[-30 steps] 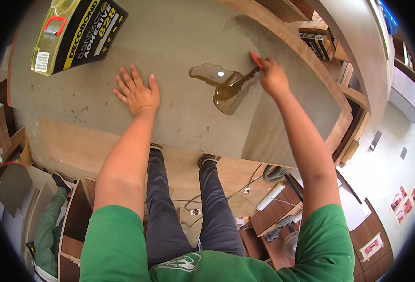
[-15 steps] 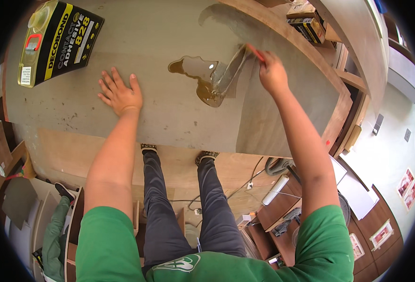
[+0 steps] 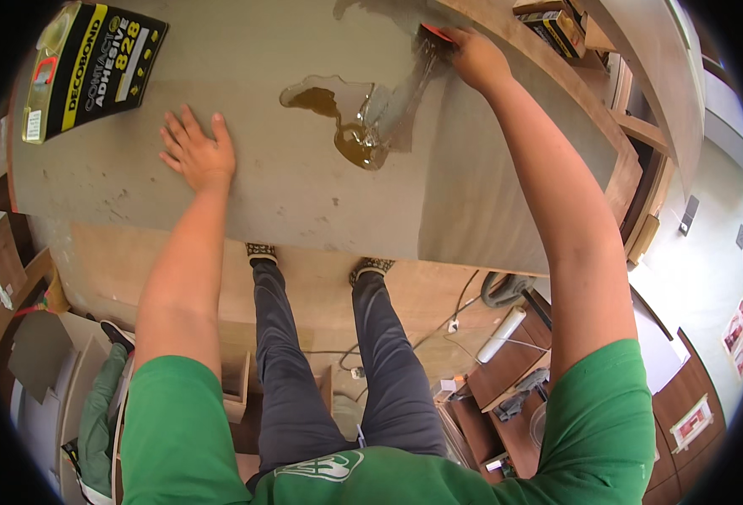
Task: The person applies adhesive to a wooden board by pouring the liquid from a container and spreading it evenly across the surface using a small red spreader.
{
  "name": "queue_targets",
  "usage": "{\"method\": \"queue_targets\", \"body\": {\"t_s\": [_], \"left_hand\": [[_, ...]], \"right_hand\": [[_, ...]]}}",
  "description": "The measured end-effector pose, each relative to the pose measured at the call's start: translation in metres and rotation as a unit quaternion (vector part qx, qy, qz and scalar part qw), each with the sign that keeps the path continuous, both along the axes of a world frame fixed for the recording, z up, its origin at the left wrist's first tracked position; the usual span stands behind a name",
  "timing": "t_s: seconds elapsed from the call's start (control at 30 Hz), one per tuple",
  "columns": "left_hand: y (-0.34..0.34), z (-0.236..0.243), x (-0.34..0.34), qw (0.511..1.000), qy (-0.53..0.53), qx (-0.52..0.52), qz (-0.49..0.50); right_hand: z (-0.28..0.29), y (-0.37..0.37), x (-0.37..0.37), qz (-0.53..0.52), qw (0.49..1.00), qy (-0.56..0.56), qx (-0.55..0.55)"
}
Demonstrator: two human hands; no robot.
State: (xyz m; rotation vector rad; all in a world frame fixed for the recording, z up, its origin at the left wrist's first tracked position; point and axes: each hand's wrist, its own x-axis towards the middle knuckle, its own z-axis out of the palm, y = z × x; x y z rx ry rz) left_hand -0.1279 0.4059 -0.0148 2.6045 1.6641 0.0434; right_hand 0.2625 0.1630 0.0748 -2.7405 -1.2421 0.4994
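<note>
My left hand (image 3: 199,155) lies flat on the grey sheet (image 3: 262,202), fingers spread. At the far right of the sheet, my right hand (image 3: 479,61) grips a red spreader (image 3: 437,34) whose edge meets the surface. A puddle of brown, glossy adhesive (image 3: 356,145) lies in the middle of the sheet. From it a wet, stringy smear runs up to the spreader. To the right of the puddle, a darker, coated area covers the sheet. A black and yellow adhesive can (image 3: 93,71) stands at the far left, beyond my left hand.
A wooden strip (image 3: 556,88) borders the sheet on the right, with a curved panel (image 3: 657,84) beyond it. A second can (image 3: 552,32) sits on a shelf there. Cables, a grey hose (image 3: 503,289) and a white roll (image 3: 501,334) lie on the floor. Another person's leg (image 3: 102,421) shows at lower left.
My right hand has moved away from me with the spreader, drawing adhesive out of the puddle toward the far edge. My left hand stays flat; the whole view has shifted slightly.
</note>
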Motion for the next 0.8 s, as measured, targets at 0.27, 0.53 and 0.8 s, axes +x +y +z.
{"method": "queue_targets", "body": {"t_s": [0.27, 0.53, 0.8], "left_hand": [[0.000, -0.002, -0.005, 1.000, -0.016, 0.009, -0.002], [-0.001, -0.004, -0.007, 0.998, -0.054, -0.006, -0.013], [-0.002, -0.001, -0.003, 0.997, -0.073, -0.029, -0.021]], "right_hand": [[0.019, -0.051, -0.067, -0.020, 0.991, 0.092, -0.098], [0.019, -0.133, -0.189, -0.023, 0.995, 0.086, -0.046], [0.019, -0.218, -0.319, -0.039, 0.996, 0.084, -0.016]]}}
